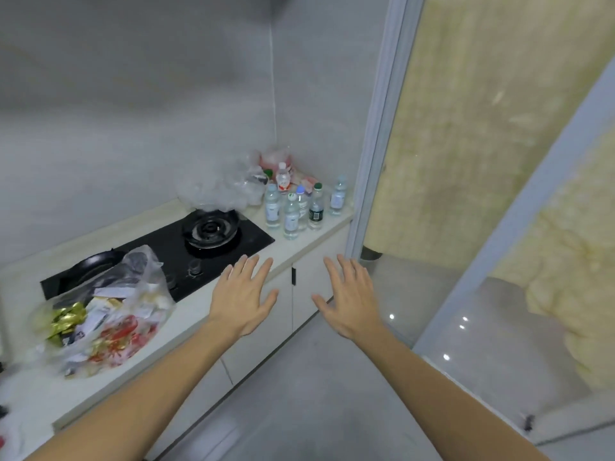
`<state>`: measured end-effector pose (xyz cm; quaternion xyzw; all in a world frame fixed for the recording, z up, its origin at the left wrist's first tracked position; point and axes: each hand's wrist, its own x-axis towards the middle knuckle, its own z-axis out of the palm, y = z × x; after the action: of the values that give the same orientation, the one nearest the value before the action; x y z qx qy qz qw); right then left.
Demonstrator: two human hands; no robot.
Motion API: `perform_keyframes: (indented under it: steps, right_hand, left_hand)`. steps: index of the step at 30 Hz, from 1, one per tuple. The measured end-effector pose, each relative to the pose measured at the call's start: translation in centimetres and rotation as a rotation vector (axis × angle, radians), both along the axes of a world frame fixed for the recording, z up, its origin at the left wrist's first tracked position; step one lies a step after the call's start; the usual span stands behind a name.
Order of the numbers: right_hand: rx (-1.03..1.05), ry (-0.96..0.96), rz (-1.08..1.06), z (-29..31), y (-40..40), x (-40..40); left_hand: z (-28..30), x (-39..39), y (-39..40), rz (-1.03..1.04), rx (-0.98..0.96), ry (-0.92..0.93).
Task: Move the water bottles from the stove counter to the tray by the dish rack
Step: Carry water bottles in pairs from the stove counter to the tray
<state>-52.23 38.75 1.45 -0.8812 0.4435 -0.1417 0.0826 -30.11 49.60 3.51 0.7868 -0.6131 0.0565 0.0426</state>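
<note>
Both hands out front, left hand [242, 296] and right hand [352, 299], fingers spread wide, holding nothing. Water bottles [293, 207] clustered upright on the counter [299, 242], right of the stove [186, 251].

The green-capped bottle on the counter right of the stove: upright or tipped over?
Upright. The green-capped bottle stands on its base on the counter, cap on top, among other standing bottles. Neither hand touches it.

Two bare forearms and hands [243, 294], no sleeves, rings or watches visible.
</note>
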Motion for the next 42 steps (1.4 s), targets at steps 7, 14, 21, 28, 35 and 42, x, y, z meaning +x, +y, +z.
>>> perform_keyframes:
  steps: [7, 14, 21, 28, 35, 42]
  right_hand:
    - [0.006, 0.051, 0.026, 0.0, -13.8, 0.9]
    - [-0.026, 0.026, 0.031, -0.3, -26.4, 4.9]
    - [-0.022, 0.067, 0.063, -1.5, -39.2, 11.3]
    - [0.068, 0.101, 0.120, -2.6, -48.4, 17.6]
    - [0.160, 0.222, 0.360, -5.9, -54.7, 21.3]
    - [0.200, 0.213, 0.602, -6.9, -58.8, 22.7]
  left_hand:
    - [0.2, 0.1, -14.8, -0.001, -0.019, 0.031]
    - [-0.9, 3.7, -27.8, 0.011, -0.044, 0.092]
    - [-2.9, 9.5, -40.8, 0.026, -0.040, 0.156]
    - [-4.3, 13.4, -50.0, 0.084, 0.095, 0.194]
    - [-6.0, 14.2, -55.9, 0.240, 0.395, 0.182]
    - [-6.8, 14.1, -58.4, 0.319, 0.509, 0.122]
